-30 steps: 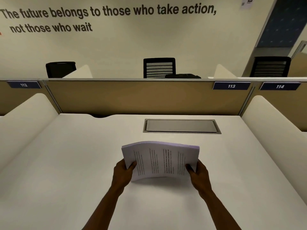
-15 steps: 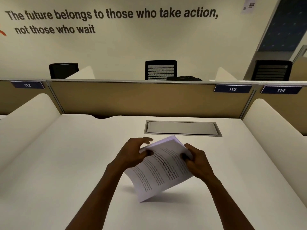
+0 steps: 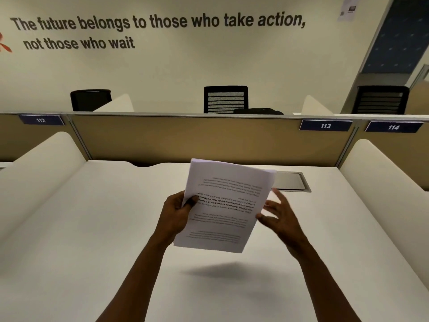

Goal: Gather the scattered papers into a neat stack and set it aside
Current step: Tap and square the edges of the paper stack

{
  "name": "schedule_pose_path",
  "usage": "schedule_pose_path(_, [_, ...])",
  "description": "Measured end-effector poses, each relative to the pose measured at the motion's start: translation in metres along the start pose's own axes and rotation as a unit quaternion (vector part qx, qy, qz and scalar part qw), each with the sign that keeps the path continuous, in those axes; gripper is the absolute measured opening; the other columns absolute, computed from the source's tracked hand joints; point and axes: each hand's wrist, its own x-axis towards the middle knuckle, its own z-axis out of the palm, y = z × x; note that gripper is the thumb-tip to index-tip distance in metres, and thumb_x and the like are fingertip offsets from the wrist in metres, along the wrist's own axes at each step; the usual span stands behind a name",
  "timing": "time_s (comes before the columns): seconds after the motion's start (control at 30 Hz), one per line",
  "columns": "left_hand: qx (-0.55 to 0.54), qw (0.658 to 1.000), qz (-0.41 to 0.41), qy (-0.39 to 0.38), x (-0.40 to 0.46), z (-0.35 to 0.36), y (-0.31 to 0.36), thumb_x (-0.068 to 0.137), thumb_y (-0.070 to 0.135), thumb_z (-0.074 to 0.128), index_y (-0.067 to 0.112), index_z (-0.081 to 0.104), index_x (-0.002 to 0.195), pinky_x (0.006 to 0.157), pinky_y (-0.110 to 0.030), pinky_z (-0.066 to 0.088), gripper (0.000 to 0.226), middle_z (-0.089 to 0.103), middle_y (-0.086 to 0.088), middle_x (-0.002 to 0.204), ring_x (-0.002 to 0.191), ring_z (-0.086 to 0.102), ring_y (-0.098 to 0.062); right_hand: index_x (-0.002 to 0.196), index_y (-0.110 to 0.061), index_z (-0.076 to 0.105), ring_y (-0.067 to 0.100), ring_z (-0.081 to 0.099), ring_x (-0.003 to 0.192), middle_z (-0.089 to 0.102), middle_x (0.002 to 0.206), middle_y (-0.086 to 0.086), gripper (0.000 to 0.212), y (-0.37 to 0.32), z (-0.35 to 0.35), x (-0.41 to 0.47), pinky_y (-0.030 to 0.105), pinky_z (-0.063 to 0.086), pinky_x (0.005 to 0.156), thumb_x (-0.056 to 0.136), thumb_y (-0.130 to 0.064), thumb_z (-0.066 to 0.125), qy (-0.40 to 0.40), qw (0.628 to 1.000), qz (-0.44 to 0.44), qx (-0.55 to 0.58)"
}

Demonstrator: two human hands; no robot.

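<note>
A stack of printed white papers (image 3: 228,201) hangs in the air above the desk, its text upside down to me and its long side running away from me. My left hand (image 3: 178,212) grips the stack's left edge, thumb on the top sheet. My right hand (image 3: 277,213) is beside the stack's right edge with its fingers spread and relaxed; its fingertips are at or just off the paper's edge. The stack's shadow falls on the white desk (image 3: 116,240) below.
A grey cable hatch (image 3: 290,181) is set into the desk behind the papers. White side dividers (image 3: 380,168) and a tan back partition (image 3: 185,138) with number plates enclose the desk. Black chairs (image 3: 225,98) stand beyond the partition.
The stack has turned from landscape, held at both ends, to lengthwise and lifted higher. My right hand has let go and opened; my left hand now holds the stack alone.
</note>
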Motion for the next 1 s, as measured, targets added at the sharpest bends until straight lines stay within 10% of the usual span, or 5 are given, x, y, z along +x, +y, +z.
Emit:
schedule_pose_path(0.23, [-0.103,0.993,-0.055,-0.004,-0.012,0.017,-0.016,0.098,0.021,0.056,0.010,0.071,0.109,0.071,-0.029,0.058,0.021,0.077,-0.006,0.103,0.088,0.073,-0.020,0.107,-0.014,0.069,0.026,0.072,0.092,0.077,0.100,0.002,0.022,0.003,0.031,-0.004,0.031,0.060,0.072,0.087,-0.005,0.068,0.028,0.997,-0.020,0.071])
schedule_pose_path(0.57, [-0.120,0.989,-0.087,0.014,-0.041,0.039,-0.056,0.088,0.032,0.060,0.013,0.067,0.117,0.080,-0.037,0.060,0.035,0.075,-0.009,0.109,0.103,0.070,-0.032,0.113,-0.024,0.067,0.024,0.070,0.099,0.074,0.106,-0.002,0.026,0.054,0.053,-0.019,0.052,0.059,0.082,0.087,-0.020,0.068,0.078,0.995,0.018,0.053])
schedule_pose_path(1.0, [-0.071,0.993,-0.089,0.027,-0.043,0.040,-0.056,0.086,0.034,0.056,0.020,0.067,0.115,0.080,-0.040,0.062,0.034,0.076,-0.002,0.103,0.095,0.072,-0.025,0.114,-0.026,0.065,0.020,0.069,0.094,0.073,0.104,-0.005,0.033,0.062,0.054,-0.017,0.038,0.061,0.078,0.081,-0.028,0.065,0.083,0.996,0.010,0.015])
